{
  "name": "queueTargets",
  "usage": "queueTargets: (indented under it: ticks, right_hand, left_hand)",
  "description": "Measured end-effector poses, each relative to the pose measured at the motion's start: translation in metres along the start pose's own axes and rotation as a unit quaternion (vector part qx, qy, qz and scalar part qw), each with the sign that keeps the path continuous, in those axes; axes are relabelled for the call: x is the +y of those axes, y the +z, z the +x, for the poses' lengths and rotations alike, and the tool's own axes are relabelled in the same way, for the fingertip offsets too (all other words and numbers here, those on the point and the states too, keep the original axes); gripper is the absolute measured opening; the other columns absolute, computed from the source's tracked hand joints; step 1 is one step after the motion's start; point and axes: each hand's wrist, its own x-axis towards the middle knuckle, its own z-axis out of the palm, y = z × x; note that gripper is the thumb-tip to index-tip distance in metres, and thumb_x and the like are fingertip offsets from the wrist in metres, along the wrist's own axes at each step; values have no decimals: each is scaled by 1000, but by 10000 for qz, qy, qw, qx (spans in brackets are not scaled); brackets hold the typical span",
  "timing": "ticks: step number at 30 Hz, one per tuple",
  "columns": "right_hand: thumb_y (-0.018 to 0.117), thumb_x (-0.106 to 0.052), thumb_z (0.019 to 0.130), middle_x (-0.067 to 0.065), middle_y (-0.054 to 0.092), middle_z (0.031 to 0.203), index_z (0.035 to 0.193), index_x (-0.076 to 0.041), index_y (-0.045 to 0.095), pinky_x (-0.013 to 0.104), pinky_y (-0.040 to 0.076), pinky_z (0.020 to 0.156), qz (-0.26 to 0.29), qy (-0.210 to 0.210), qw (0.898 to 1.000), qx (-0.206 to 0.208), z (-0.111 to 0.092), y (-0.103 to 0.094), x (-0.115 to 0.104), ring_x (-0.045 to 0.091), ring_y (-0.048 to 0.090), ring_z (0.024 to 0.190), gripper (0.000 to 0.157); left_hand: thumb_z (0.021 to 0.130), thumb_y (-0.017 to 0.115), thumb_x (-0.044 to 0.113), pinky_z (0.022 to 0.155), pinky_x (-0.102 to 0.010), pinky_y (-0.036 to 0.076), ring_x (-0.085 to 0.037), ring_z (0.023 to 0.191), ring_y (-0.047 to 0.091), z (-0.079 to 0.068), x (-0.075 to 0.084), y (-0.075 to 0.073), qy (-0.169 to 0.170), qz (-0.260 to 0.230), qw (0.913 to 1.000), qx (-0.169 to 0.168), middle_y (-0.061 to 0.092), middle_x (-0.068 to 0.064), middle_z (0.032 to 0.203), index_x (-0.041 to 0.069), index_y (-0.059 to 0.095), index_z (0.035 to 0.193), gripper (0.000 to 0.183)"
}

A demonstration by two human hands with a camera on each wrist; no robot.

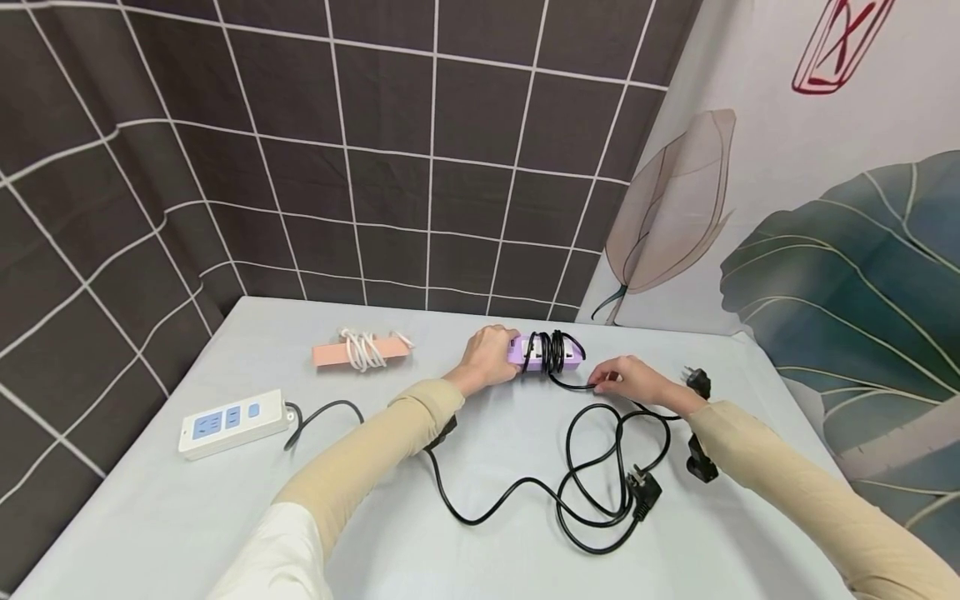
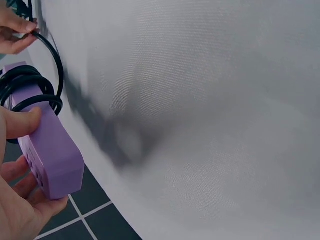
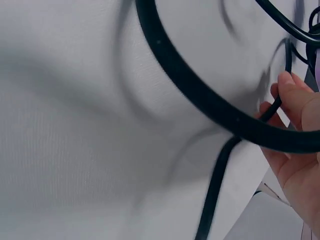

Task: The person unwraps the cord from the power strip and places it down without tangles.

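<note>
My left hand [image 1: 489,354] grips the left end of a purple power strip [image 1: 513,352]. In the left wrist view the thumb lies on one side of the strip [image 2: 60,155] and the other fingers curl under it. Several turns of black cord [image 1: 553,354] are wound round its middle. To the right of the strip, my right hand [image 1: 628,379] pinches that cord between thumb and fingers. In the right wrist view the cord [image 3: 272,110] runs through the fingertips of the right hand [image 3: 300,130], with a loose loop in front.
Loose black cable [image 1: 525,482] lies in loops at front, with a plug [image 1: 643,492] on it. Two more black plugs, one upper [image 1: 698,382], sit by the right forearm. A white power strip [image 1: 236,423] and a pink strip [image 1: 330,354] wound with white cord lie at left on the table [image 1: 480,558].
</note>
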Motion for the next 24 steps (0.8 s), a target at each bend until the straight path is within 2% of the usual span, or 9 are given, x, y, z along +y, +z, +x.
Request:
queueTargets:
  ticks: [4,9,16,21,24]
  right_hand:
    - [68,-8,86,3,74,89,92,-8,73,33,52,75,-125,116,9996,216,0,-4,-2,17,65,83,8]
    - [68,-6,86,4,74,86,90,-7,74,35,52,74,-360,270,9982,403,1,-7,0,19,65,80,7]
    - [67,-4,86,7,74,86,91,-4,73,29,48,66,-480,569,9955,594,3,-8,0,15,61,74,9]
    - [65,-3,86,9,73,84,92,-3,73,24,44,58,-352,917,9925,732,4,-10,1,10,58,67,10]
    - [64,-2,86,10,73,82,92,-1,72,23,44,54,-264,970,9915,823,5,-12,2,9,57,64,10]
  left_hand:
    - [72,78,20,76,-35,54,-21,88,64,0,-1,0,38,-33,10000,39,69,-9,97,10,67,119,49]
    - [72,79,22,76,-34,54,-21,88,63,0,0,0,31,-34,10000,-49,68,-9,97,11,67,119,50]
    - [71,79,22,78,-34,54,-21,89,64,-2,2,2,138,-70,9998,-113,69,-9,97,11,67,119,50]
    - [71,79,21,79,-35,54,-21,90,64,-2,4,2,229,-117,9996,-102,69,-9,98,10,67,119,51]
    - [71,78,21,78,-35,54,-21,90,64,-2,5,2,273,-83,9995,-106,69,-10,98,11,67,119,50]
